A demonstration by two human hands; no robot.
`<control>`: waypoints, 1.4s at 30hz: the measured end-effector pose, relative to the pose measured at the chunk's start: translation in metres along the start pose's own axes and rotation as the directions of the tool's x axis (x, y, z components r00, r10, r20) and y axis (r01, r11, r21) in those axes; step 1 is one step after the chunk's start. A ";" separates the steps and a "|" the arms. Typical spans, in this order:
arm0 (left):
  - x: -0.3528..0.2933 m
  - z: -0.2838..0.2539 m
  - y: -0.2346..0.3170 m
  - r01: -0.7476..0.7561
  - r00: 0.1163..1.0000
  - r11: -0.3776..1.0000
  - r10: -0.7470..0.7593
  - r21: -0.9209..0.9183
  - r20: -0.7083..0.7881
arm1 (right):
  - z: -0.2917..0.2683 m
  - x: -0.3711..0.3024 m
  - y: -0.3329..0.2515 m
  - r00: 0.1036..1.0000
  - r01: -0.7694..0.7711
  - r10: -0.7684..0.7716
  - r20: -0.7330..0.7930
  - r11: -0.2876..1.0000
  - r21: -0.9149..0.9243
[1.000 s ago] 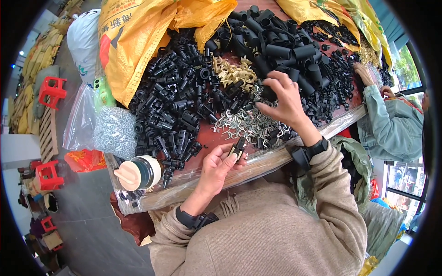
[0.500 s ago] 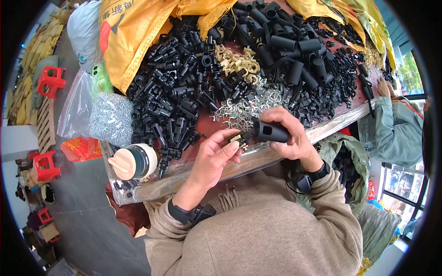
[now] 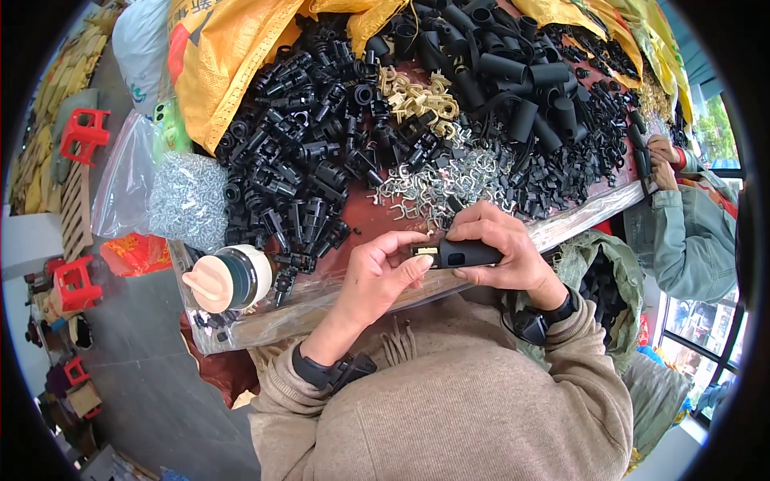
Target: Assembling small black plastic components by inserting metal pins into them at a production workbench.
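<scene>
My right hand (image 3: pixel 507 250) is wrapped round a black plastic sleeve (image 3: pixel 473 255) with a small square window in its side. At the sleeve's left end, my left hand (image 3: pixel 383 264) pinches a small black part with a brass-coloured piece (image 3: pixel 426 252) on it. The two parts meet end to end; how deep one sits in the other is hidden by my fingers. Just beyond my hands lies a heap of silvery bent metal clips (image 3: pixel 437 186). Brass-coloured clips (image 3: pixel 417 96) are piled behind them.
Black plastic assemblies (image 3: pixel 281 152) are heaped on the left of the red table, loose black sleeves (image 3: pixel 521 80) at the back right. A jar with a pink lid (image 3: pixel 215 284) and a bag of screws (image 3: pixel 188 200) stand left. Another person's hands (image 3: pixel 664 156) are at the far right.
My hands have come together, and the sleeve now lies level against the part in my left hand. At the right, the other person's hands have moved nearer the table's edge.
</scene>
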State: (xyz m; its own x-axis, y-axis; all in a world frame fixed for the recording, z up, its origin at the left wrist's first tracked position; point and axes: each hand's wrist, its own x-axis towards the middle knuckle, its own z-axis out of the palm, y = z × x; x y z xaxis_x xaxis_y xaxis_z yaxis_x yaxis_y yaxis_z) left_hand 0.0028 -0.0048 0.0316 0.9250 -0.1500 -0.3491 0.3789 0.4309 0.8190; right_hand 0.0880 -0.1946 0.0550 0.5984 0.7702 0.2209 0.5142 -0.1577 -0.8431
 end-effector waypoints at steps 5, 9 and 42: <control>-0.001 0.000 -0.004 -0.019 1.000 0.996 0.018 0.090 0.003 | 0.005 -0.005 0.000 0.996 -0.081 0.078 0.040 0.993 0.087; 0.003 -0.004 -0.013 0.019 1.000 0.997 -0.019 -0.070 -0.013 | 0.009 -0.007 -0.005 0.989 -0.145 0.141 0.039 0.984 0.106; 0.011 -0.012 -0.013 0.433 0.877 0.712 -0.191 -0.554 0.441 | 0.038 -0.004 0.011 0.998 0.032 -0.020 0.068 0.982 -0.184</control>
State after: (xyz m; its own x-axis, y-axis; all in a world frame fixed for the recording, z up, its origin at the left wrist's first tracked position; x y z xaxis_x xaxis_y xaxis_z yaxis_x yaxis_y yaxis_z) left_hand 0.0080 -0.0020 0.0115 0.7514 -0.6057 -0.2616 0.6545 0.7344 0.1798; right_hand 0.0679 -0.1756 0.0259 0.5451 0.8131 0.2041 0.6375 -0.2440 -0.7308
